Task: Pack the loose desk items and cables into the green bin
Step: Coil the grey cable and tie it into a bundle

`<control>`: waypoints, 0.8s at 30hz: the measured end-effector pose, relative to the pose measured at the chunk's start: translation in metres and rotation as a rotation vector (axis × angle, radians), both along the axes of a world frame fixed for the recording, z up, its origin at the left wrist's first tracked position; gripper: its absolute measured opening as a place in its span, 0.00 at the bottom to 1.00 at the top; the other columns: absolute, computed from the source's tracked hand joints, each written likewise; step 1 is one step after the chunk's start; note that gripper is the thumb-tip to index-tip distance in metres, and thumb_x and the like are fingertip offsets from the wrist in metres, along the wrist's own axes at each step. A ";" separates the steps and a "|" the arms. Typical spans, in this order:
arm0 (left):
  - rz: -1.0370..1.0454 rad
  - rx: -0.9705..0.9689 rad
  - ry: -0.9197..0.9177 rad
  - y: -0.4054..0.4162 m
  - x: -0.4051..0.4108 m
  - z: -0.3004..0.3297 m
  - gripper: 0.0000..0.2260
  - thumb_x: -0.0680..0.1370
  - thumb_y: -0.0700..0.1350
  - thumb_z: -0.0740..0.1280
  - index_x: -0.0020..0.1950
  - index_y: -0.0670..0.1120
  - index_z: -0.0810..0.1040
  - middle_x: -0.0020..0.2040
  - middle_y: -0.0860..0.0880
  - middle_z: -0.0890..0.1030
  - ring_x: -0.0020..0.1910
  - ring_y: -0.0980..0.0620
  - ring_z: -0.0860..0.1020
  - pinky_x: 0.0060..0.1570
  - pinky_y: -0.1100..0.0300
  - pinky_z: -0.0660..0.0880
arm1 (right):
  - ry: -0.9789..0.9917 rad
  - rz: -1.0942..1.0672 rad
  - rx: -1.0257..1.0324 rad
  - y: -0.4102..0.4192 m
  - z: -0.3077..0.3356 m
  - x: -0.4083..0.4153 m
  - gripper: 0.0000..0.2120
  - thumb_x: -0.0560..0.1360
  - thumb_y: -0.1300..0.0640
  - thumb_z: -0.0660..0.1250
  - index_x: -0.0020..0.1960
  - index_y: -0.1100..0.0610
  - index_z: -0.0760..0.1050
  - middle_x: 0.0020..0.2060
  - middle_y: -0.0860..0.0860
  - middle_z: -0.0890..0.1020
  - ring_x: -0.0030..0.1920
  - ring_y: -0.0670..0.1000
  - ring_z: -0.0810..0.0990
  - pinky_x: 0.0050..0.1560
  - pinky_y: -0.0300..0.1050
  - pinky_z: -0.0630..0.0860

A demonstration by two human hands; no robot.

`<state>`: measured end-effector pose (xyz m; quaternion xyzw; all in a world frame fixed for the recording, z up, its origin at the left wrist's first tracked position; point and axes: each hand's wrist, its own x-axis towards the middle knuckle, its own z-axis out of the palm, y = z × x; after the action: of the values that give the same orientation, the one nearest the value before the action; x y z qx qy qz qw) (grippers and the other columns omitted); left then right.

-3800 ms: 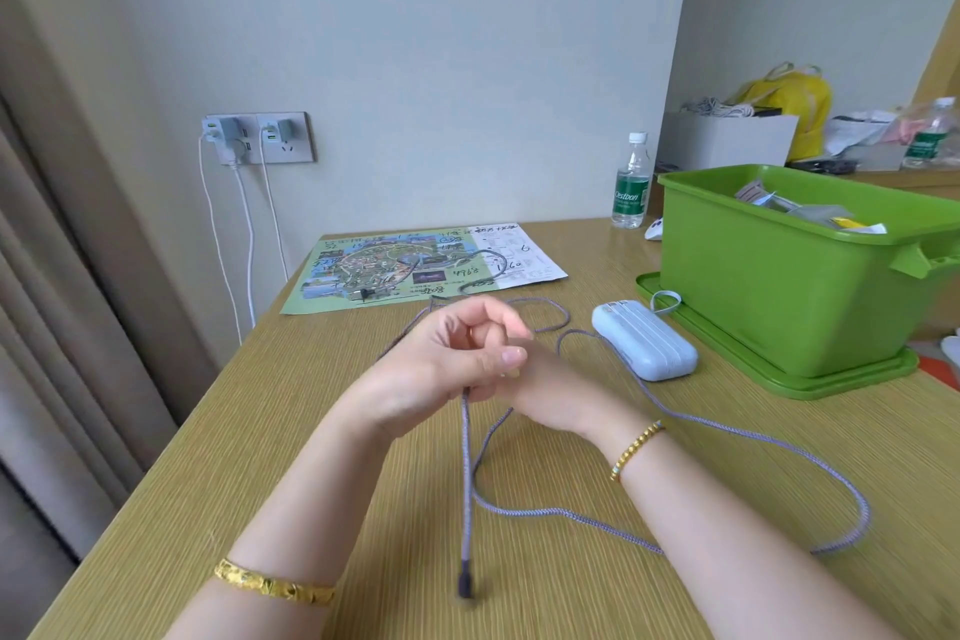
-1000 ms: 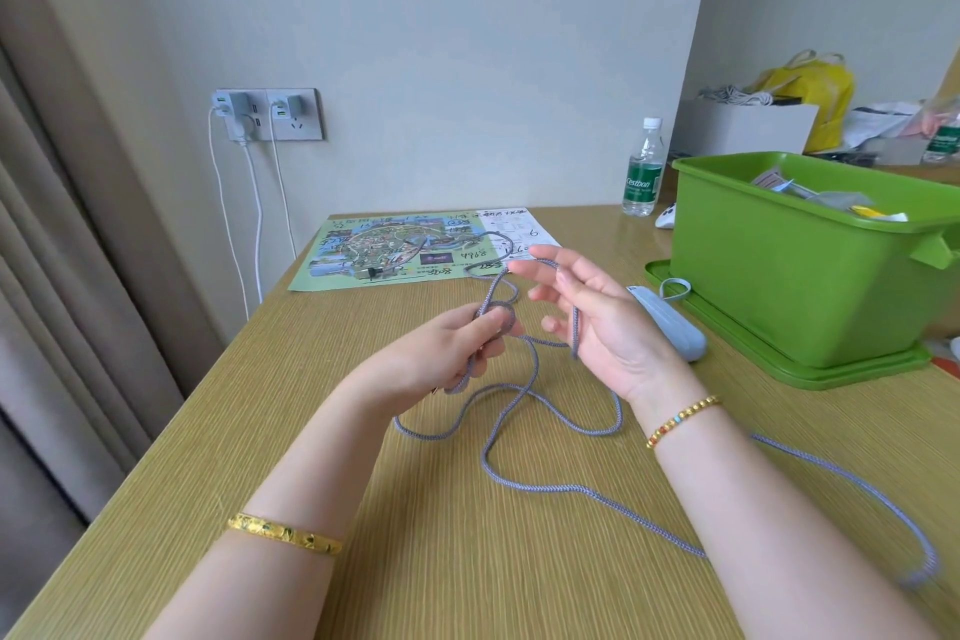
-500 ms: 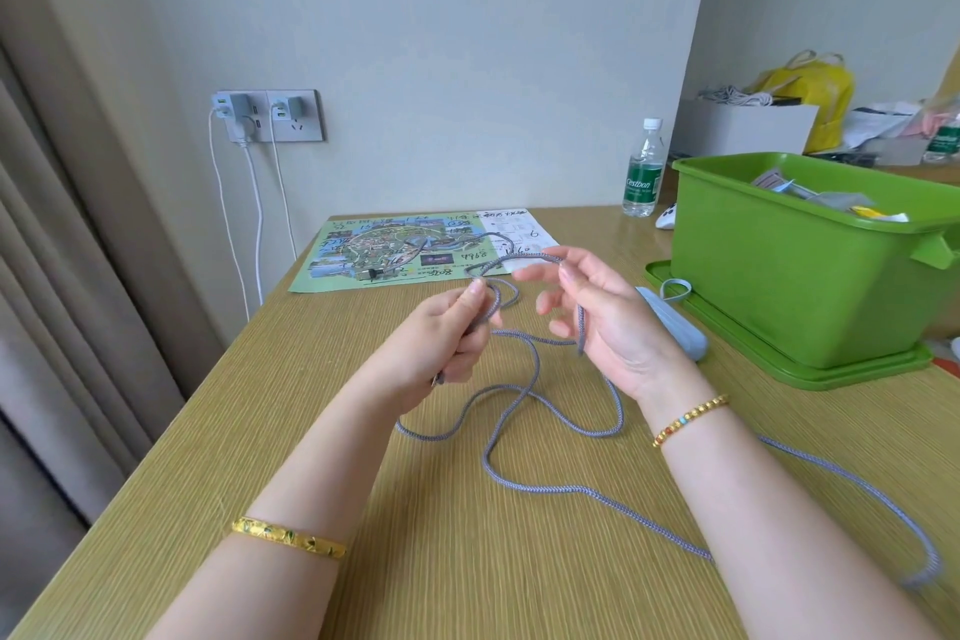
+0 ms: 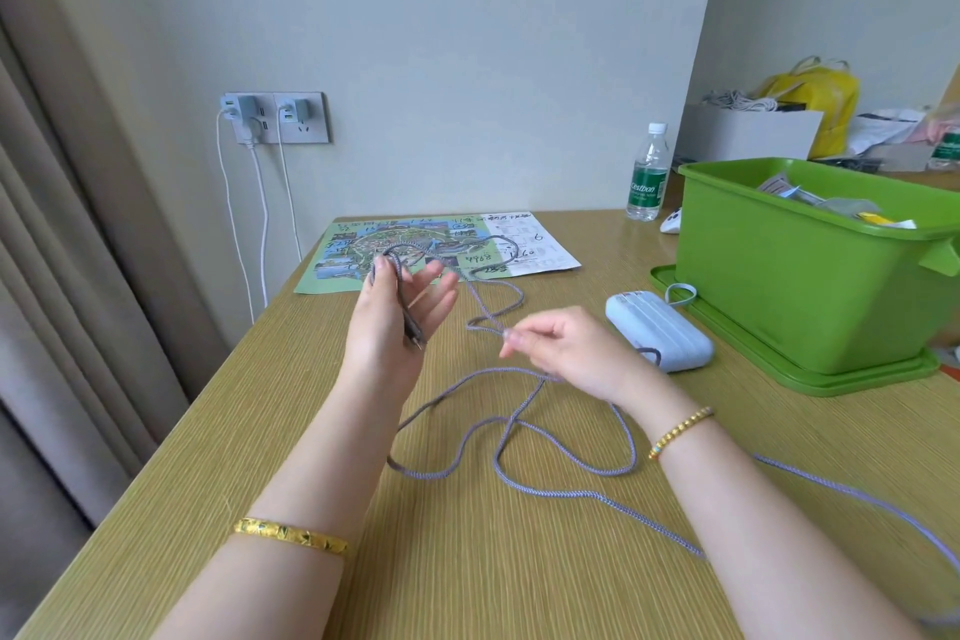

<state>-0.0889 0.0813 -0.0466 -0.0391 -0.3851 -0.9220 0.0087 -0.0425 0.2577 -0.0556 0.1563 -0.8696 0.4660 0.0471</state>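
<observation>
Step in hand: coiling the cable (image 4: pixel 519 478) before packing. The left hand (image 4: pixel 387 327) was raised, palm up, fingers nearly straight, with a loop of cable draped over the fingertips and the plug end lying across the palm. The right hand (image 4: pixel 566 353) pinched the cable between thumb and forefinger, just right of the left hand. Most of the cable lay in loose loops on the near desk (image 4: pixel 208 457), trailing right. The next move probably called for another turn laid over the left hand. The bin (image 4: pixel 789 286) stood at far right. Writing: the bottle (image 4: pixel 647 174) read "Cestbon"; handwriting on the map (image 4: pixel 540 247) was illegible.
</observation>
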 end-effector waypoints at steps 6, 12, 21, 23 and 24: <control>-0.031 -0.022 0.050 0.011 0.006 0.005 0.17 0.82 0.55 0.50 0.49 0.46 0.73 0.25 0.50 0.76 0.24 0.53 0.77 0.36 0.58 0.81 | -0.127 0.019 0.235 -0.018 -0.016 -0.004 0.13 0.77 0.48 0.62 0.38 0.51 0.80 0.22 0.45 0.65 0.24 0.46 0.62 0.29 0.42 0.60; -0.038 -0.115 0.087 0.015 0.008 0.008 0.17 0.83 0.47 0.52 0.46 0.40 0.75 0.31 0.49 0.69 0.29 0.54 0.70 0.51 0.56 0.73 | -0.114 0.009 0.255 -0.019 -0.018 -0.004 0.13 0.76 0.45 0.62 0.38 0.49 0.80 0.29 0.52 0.69 0.30 0.50 0.66 0.31 0.43 0.61; -0.005 -0.157 0.061 -0.003 0.004 0.012 0.13 0.83 0.44 0.53 0.38 0.47 0.66 0.24 0.55 0.66 0.20 0.57 0.63 0.22 0.68 0.64 | -0.031 -0.019 0.121 -0.013 -0.010 -0.003 0.08 0.73 0.52 0.68 0.36 0.50 0.76 0.30 0.48 0.73 0.31 0.45 0.68 0.36 0.41 0.66; 0.069 -0.176 0.028 -0.010 0.000 0.012 0.14 0.83 0.44 0.52 0.38 0.47 0.65 0.23 0.55 0.64 0.19 0.58 0.60 0.20 0.69 0.59 | 0.055 -0.127 0.187 -0.005 -0.007 -0.004 0.08 0.73 0.53 0.68 0.35 0.47 0.74 0.32 0.43 0.75 0.34 0.41 0.72 0.40 0.36 0.69; 0.092 -0.180 0.018 -0.014 -0.002 0.012 0.14 0.83 0.44 0.52 0.37 0.47 0.65 0.24 0.55 0.63 0.19 0.58 0.60 0.19 0.69 0.57 | 0.100 -0.192 0.264 -0.001 -0.007 -0.006 0.08 0.73 0.53 0.68 0.36 0.47 0.73 0.34 0.43 0.75 0.38 0.42 0.73 0.45 0.38 0.70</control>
<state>-0.0912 0.0676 -0.0348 -0.0303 -0.4675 -0.8820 0.0509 -0.0482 0.2571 -0.0623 0.1003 -0.9308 0.3326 0.1139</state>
